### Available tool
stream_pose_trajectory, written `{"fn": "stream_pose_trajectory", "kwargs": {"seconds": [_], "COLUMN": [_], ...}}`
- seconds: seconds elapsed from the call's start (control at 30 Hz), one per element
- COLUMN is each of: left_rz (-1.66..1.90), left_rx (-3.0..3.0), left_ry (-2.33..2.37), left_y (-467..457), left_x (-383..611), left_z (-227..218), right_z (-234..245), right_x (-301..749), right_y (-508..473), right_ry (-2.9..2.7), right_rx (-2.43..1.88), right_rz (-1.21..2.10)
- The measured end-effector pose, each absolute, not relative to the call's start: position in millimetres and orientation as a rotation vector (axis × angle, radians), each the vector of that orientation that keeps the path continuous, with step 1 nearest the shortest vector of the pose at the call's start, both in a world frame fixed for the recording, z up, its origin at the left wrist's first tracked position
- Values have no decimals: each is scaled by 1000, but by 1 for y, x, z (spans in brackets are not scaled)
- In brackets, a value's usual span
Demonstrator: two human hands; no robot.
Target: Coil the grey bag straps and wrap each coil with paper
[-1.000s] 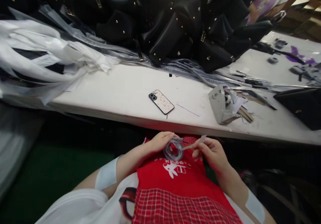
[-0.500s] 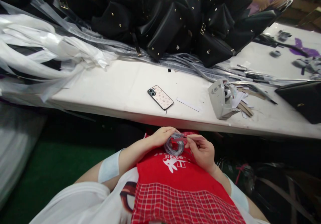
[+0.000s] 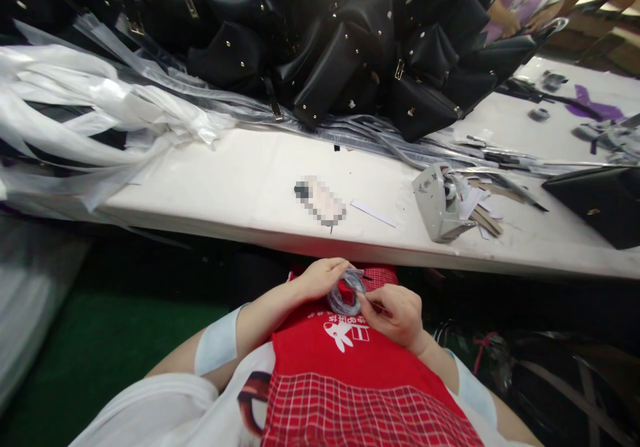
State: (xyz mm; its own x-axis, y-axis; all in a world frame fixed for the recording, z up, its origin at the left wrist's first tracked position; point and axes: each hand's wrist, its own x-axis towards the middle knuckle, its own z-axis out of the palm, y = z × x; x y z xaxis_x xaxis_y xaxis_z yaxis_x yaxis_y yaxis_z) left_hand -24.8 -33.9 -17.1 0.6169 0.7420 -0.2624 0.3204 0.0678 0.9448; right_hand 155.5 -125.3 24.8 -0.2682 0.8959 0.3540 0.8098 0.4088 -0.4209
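Note:
Over my lap and red apron (image 3: 350,367), my left hand (image 3: 320,279) is closed on a small roll of clear tape (image 3: 344,293). My right hand (image 3: 395,313) presses against the roll's right side, its fingers pinched at the roll's edge; what they pinch is too small to make out. Both hands sit just below the front edge of the white table (image 3: 240,187).
A phone (image 3: 320,200) and a white paper strip (image 3: 374,213) lie on the table. A grey tape dispenser (image 3: 435,200) stands to the right among scraps. Black handbags (image 3: 345,53) are heaped at the back, with crumpled clear plastic (image 3: 95,113) to the left.
My right hand, held apart from the roll with a strip of tape pulled out, has moved left onto the roll. The left hand has stayed put.

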Motion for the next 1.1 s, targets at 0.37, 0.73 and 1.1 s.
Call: {"fn": "stream_pose_trajectory", "kwargs": {"seconds": [0.37, 0.73, 1.1], "left_rz": [480, 511, 620], "left_rx": [1565, 1861, 1709], "left_ry": [803, 810, 1020], "left_y": [-47, -59, -59], "left_x": [-22, -18, -12], "left_z": [14, 34, 25], "right_z": [22, 27, 18], "right_x": [153, 189, 167], "right_y": [-96, -72, -90], "right_ry": [-1573, -1515, -1420], "right_rx": [-1578, -1808, -1515], "right_rz": [939, 961, 1267]}}
